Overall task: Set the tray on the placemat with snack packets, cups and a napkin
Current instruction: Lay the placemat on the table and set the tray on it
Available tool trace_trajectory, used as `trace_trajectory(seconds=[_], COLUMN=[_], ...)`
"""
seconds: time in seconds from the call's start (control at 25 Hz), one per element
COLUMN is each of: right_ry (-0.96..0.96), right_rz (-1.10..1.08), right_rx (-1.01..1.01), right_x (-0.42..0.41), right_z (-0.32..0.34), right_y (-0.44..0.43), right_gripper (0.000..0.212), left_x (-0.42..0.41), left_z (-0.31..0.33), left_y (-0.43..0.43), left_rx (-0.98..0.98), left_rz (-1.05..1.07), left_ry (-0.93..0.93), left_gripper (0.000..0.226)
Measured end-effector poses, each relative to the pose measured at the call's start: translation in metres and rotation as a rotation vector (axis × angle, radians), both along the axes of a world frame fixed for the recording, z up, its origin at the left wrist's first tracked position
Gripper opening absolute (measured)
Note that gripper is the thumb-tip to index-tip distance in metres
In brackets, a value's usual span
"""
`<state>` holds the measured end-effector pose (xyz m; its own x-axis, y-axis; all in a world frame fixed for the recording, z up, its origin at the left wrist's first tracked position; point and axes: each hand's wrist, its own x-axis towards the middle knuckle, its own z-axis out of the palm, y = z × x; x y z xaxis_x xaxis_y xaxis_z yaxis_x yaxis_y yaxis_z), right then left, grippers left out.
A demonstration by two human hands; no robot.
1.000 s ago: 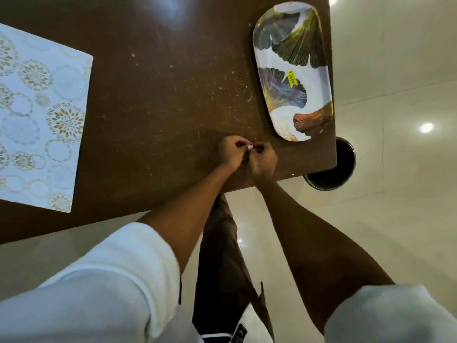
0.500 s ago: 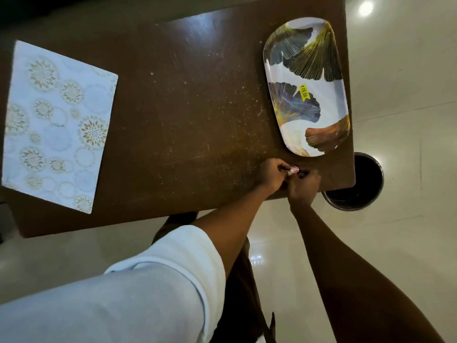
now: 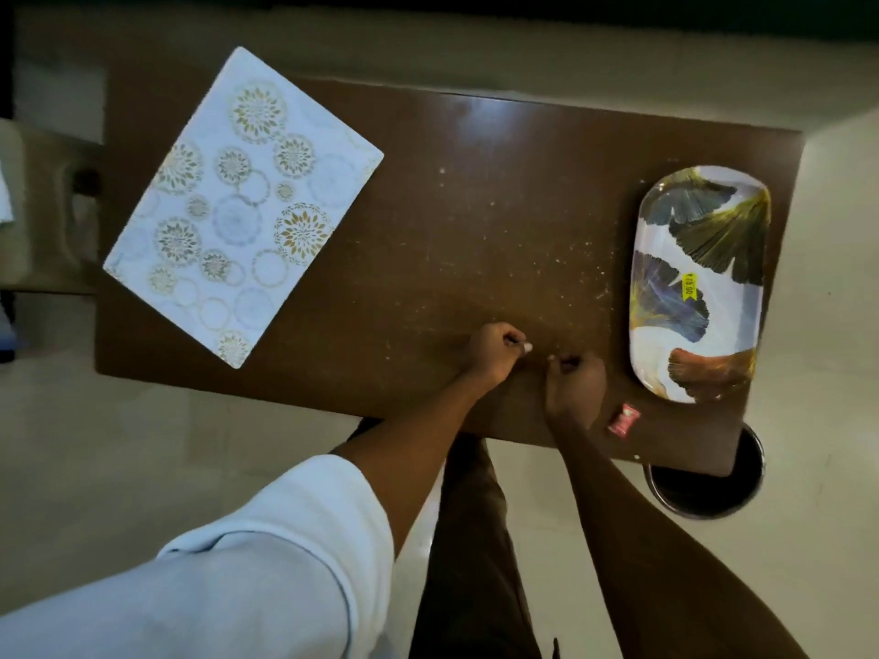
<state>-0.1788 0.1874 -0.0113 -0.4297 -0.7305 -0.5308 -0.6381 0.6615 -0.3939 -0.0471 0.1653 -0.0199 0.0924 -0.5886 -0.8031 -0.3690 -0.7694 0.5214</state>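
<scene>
Hands are coming apart now, and a small red packet [image 3: 623, 419] is lying near the tabletop's [image 3: 475, 206] near edge. The placemat [image 3: 242, 206] is sitting at the left end, with the tray [image 3: 699, 283] well apart at the right, holding nothing. Left hand [image 3: 494, 354] and right hand [image 3: 573, 382] are curling, grips unclear; can't tell if they're pinching anything. Likely still prepping: next the tray is needing a lift onto the placemat. A dark bin [image 3: 704, 492] is standing on the pale floor.
</scene>
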Motion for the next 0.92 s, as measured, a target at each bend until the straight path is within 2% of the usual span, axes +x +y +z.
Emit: trace_trajectory(seconds=[0.12,0.28,0.36,0.44,0.56,0.76,0.92], right_ry=[-0.044,-0.077,-0.043,-0.010,0.009,0.103,0.179], right_rz=[0.255,0.574,0.708,0.811,1.003,1.254,1.309], right_rx=[0.011,-0.063,-0.116,-0.157,-0.126,-0.050,0.010], right_x=[0.085,0.187,0.227,0.267,0.324,0.386,0.395], right_z=[-0.005,-0.007,-0.009,-0.012,-0.016,-0.026,-0.040], right_y=[-0.030,-0.066,-0.091,-0.118,-0.150,-0.189,-0.201], right_gripper=[0.025,0.032,0.036,0.043,0.069,0.104,0.106], left_x=[0.090,0.220,0.285,0.344,0.392,0.394,0.390], left_z=[0.008,0.015,0.008,-0.001,-0.014,-0.025,-0.032], left_y=[-0.012,-0.004,-0.002,0.003,0.010,0.008,0.008], left_rx=[-0.079,-0.192,-0.134,0.023,0.177,0.204,0.221], left_rz=[0.100,0.137,0.193,0.227,0.209,0.304,0.264], left_ry=[-0.152,-0.635,-0.726,-0.728,-0.707,-0.572,-0.633], left_gripper=[0.030,0.064,0.080,0.098,0.118,0.126,0.139])
